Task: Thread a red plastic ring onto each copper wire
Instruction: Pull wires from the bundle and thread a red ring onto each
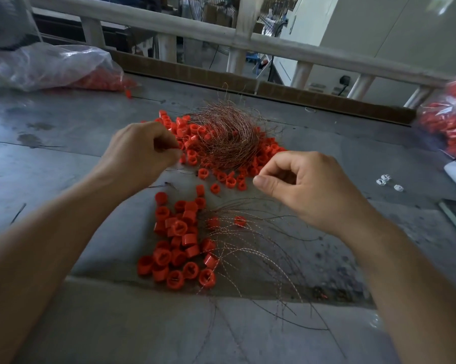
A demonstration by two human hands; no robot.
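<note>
**A grey worktable (64,143) is strewn with red rings and copper wire, and is backed by a white railing (195,30).**

The stained, scuffed tabletop is edged at the far side by a cardboard strip (195,72), and a workshop floor can be glimpsed through the rails. A clear plastic bag (58,67) of red rings is slumped at far left, and a second bag (453,119) is seen at the right edge. At centre lies the copper wire tangle (227,137), ringed by loose red rings (179,127). Nearer, a ring heap (179,240) is laid beside fanned wires (261,253). The left hand (140,151) is curled at the tangle's edge and the right hand (308,185) is pinched thumb to forefinger. Whether either hand holds a wire cannot be told. Small white clips (384,179) lie at right.
</note>
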